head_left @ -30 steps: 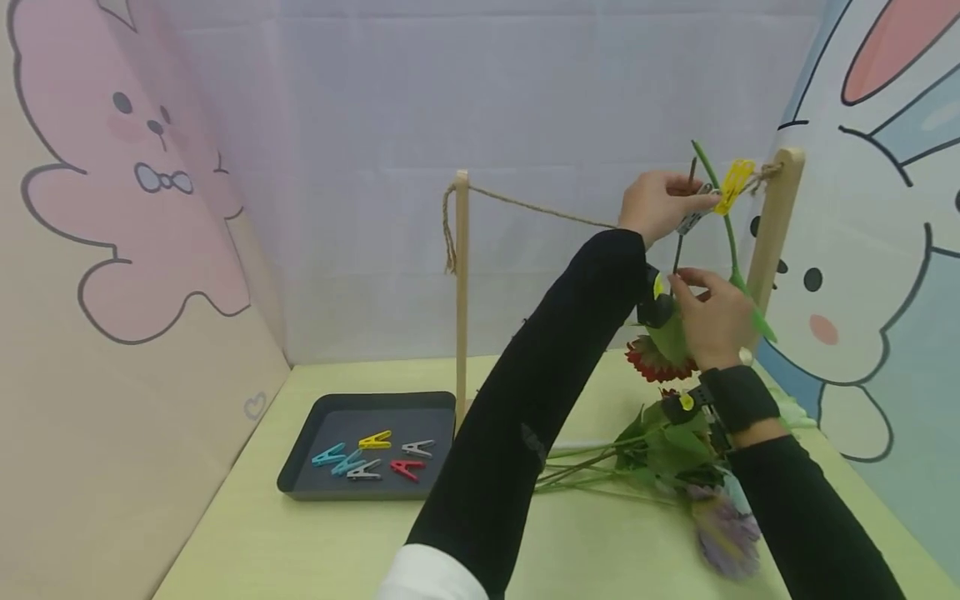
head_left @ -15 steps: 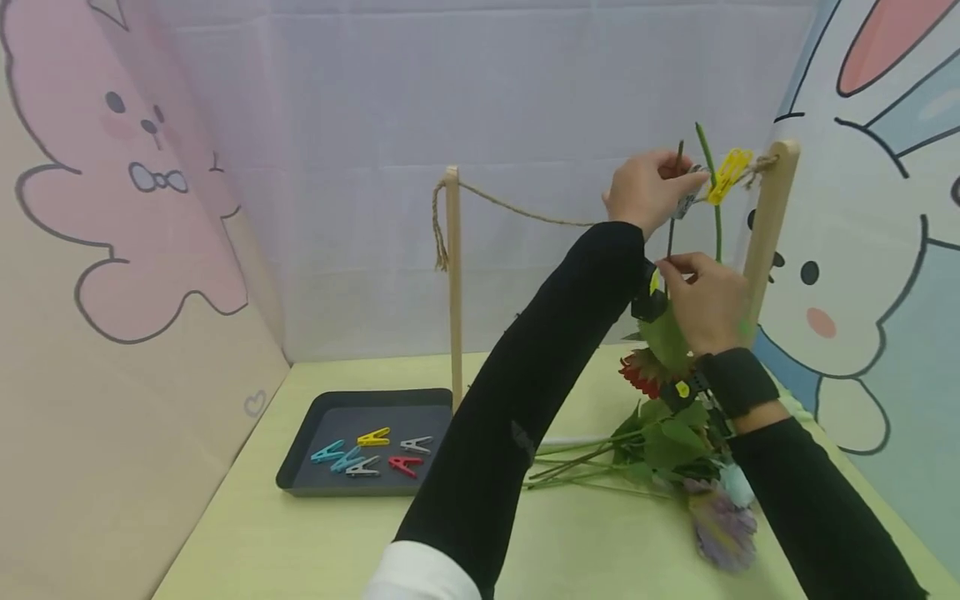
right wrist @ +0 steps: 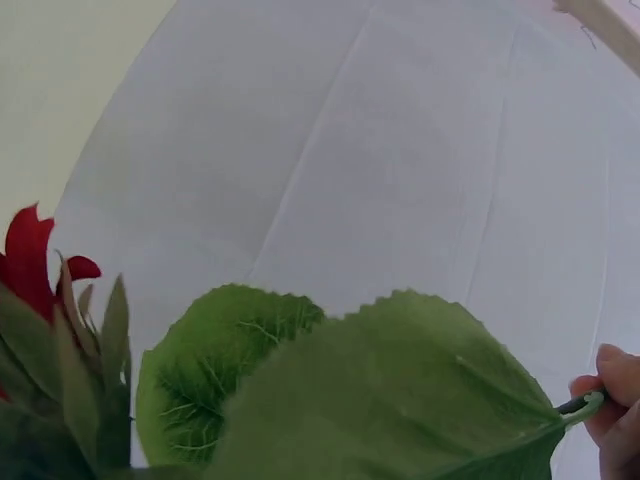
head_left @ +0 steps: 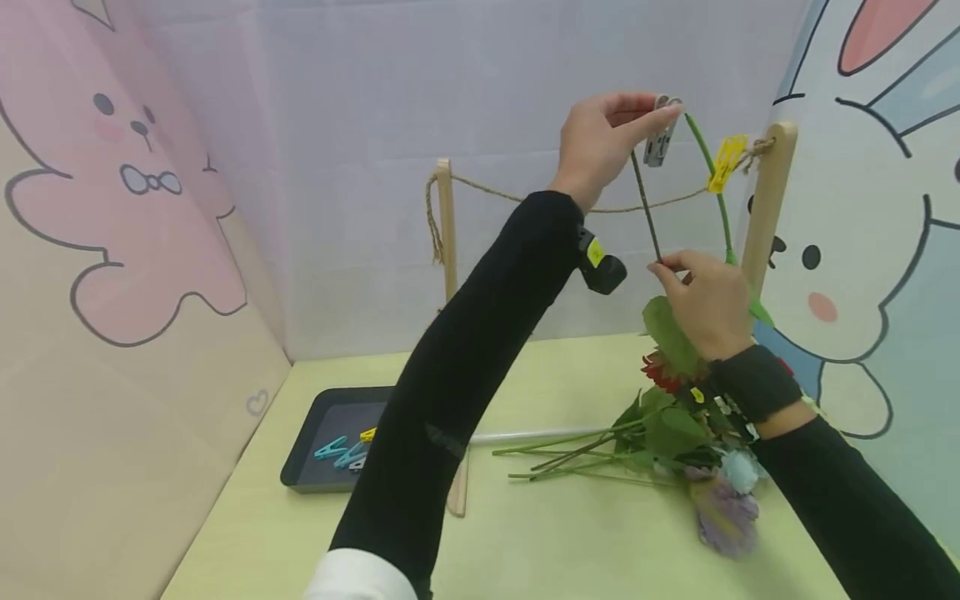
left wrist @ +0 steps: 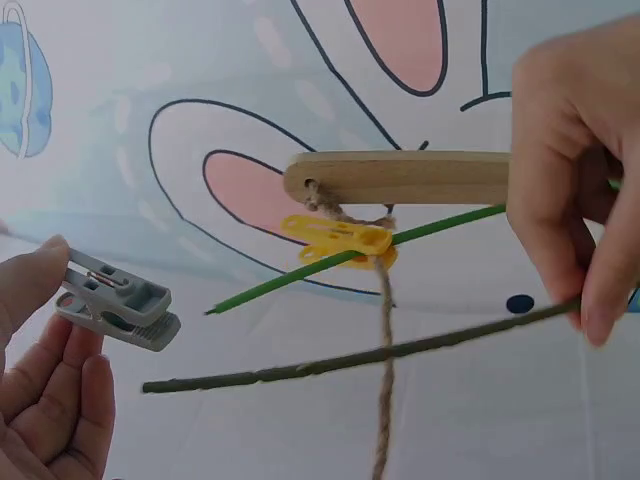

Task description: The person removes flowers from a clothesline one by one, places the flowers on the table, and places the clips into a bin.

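Note:
My left hand (head_left: 600, 142) pinches a grey clothespin (left wrist: 115, 300) by its handles, above the twine line (left wrist: 385, 420) and apart from it. Lower and to the right, my right hand (head_left: 705, 304) pinches the dark stem (left wrist: 300, 370) of an artificial red flower (head_left: 660, 372). Its bloom hangs downward, and the bare stem end slants up in front of the twine. In the right wrist view, green leaves (right wrist: 400, 400) hide much of the flower. A yellow clothespin (head_left: 727, 164) clips a bright green stem (left wrist: 270, 290) to the twine near the right post (head_left: 772, 208).
Several artificial flowers (head_left: 660, 442) lie on the table (head_left: 570, 542) beneath my right hand. A dark tray (head_left: 300, 467) with several clothespins stands at the left, partly hidden by my left sleeve. The left wooden post (head_left: 447, 225) holds the twine's other end.
My left hand has moved up and left with the grey clothespin, away from the twine and stem. The twine shows in front of the backdrop where my hand covered it. My right hand keeps its pinch.

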Available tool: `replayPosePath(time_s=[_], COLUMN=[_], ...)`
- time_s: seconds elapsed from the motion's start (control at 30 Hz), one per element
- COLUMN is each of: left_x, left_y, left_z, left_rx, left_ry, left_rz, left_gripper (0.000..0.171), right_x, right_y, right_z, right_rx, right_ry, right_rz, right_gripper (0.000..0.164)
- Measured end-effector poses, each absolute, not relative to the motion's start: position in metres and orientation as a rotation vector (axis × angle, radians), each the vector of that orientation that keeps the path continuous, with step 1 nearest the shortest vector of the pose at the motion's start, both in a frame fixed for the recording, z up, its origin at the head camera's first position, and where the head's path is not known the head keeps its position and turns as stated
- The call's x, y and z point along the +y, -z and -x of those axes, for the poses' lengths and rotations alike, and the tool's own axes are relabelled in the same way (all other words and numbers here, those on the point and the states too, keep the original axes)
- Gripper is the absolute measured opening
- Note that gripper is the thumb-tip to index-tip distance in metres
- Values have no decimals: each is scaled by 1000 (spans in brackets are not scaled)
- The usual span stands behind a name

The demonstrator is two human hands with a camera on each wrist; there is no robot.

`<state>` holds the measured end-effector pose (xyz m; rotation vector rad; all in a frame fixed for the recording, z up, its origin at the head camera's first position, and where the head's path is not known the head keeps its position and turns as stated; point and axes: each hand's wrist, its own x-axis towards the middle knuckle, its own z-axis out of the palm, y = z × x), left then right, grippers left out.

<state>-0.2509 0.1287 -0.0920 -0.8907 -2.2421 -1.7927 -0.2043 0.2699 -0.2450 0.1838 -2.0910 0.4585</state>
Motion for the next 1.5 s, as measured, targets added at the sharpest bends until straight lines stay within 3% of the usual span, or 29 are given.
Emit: replayPosePath(time_s=[0.1, 0.27, 0.43, 0.5, 0.7, 0.77, 0.9, 0.97, 1.03, 1.17, 1.33, 1.4, 1.5], left_x=[91, 41, -11, -30, -91, -121, -164, -177, -176, -173, -174, -176, -177], left_y=[92, 119, 162, 183, 260, 312, 377, 400, 396, 407, 423, 431, 441], left_z=[230, 234, 228, 224, 224, 248, 258, 257, 236, 227, 224, 224, 224], left_rx=[-2232, -2191, -2225, -2269, -2445, -2496, -2652, -2716, -2777, -2881, -2971, -2999, -3028], left_ry=[1668, 1426, 1342, 1315, 1293, 1296, 1164, 1062, 949, 767, 637, 668, 735], left_rz=[984, 1033, 1047, 1022, 857, 857, 818, 800, 733, 658, 575, 528, 481], left_gripper=[33, 30, 28, 28, 31, 36, 43, 43, 40, 33, 29, 29, 28], right_x=[267, 260, 250, 248, 247, 247, 247, 245, 243, 240, 236, 234, 232], right_y=[239, 238, 257, 269, 309, 324, 352, 365, 375, 389, 400, 404, 410], right_z=[202, 189, 175, 172, 161, 157, 151, 149, 148, 146, 142, 141, 142], right_rx=[-2080, -2123, -2137, -2138, -2147, -2161, -2235, -2266, -2279, -2269, -2365, -2428, -2484], right_ry=[-406, -349, -258, -217, -74, -31, 15, 25, 49, 94, 126, 142, 182], right_rz=[-275, -492, -690, -733, -784, -794, -823, -851, -876, -948, -971, -956, -945], right_gripper=[16, 9, 50, 61, 58, 59, 63, 65, 66, 62, 6, 20, 23])
